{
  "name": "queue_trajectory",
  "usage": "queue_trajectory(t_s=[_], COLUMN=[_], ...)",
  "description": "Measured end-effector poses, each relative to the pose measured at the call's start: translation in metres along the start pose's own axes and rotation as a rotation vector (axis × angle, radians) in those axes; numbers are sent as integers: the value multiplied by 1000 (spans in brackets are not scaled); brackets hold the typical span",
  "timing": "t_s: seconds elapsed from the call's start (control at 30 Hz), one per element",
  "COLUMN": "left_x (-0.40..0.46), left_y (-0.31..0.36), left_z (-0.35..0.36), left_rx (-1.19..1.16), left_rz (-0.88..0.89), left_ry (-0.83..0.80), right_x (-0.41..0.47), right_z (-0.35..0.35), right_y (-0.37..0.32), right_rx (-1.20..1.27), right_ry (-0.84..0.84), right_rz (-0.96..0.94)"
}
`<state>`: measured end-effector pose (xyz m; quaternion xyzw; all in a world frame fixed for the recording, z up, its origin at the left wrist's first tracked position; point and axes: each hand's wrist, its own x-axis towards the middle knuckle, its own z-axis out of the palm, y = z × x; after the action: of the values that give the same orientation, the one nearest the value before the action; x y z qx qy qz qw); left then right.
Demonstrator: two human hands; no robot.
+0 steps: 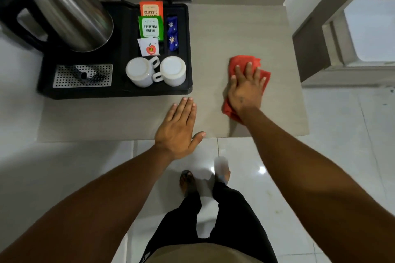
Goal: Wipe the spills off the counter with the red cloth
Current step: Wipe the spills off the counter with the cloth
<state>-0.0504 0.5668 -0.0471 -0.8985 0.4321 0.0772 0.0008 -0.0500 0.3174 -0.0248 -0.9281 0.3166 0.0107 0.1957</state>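
- Right hand [245,89]: laid palm-down on the crumpled red cloth [259,70], fingers spread and extended, not curled; it presses the cloth flat rather than pinching it.
- Red cloth: lies on the pale grey stone-look counter [224,34], bunched in loose folds. Fabric shows beyond the right fingertips, to the outer side of the little finger, and below the wrist. No spill can be made out on the surface around it.
- Left hand [178,128]: open, fingers straight and held together, thumb splayed out over the counter's near edge. It holds nothing; whether the palm touches the counter or hovers just above cannot be told.
- The two hands are apart, with bare counter between the left fingertips and the cloth.
- Black plastic tray [119,92]: its near edge lies just beyond the left fingertips, not touching them.
- Two white ceramic cups [156,71]: upside down on the tray, side by side, the nearest tray items to the left fingertips.
- Beyond the cups: a green tea sachet [151,28], an orange tea sachet [151,8], a small white sachet with a red apple mark [148,46] and blue patterned sachets [172,33].
- Stainless steel electric kettle with black handle [68,10]: stands at the tray's far left, well apart from both hands.
- Perforated metal drip grille [82,75]: set in the tray, left of the cups.
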Motion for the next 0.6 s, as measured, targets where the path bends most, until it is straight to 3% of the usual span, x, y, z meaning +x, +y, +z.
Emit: queue_trajectory(t_s=[0.17,0.4,0.6], left_x=[7,20,18], left_y=[-5,-13,-15], left_z=[-10,-18,-5], left_rx=[24,61,-13], left_rz=[76,161,169], left_ry=[-60,-111,-41], right_x=[-67,-53,80], right_z=[12,-27,-38], right_y=[5,94,65], right_rx=[-20,20,-7], right_ry=[-64,1,45], right_rz=[-313,-103,56])
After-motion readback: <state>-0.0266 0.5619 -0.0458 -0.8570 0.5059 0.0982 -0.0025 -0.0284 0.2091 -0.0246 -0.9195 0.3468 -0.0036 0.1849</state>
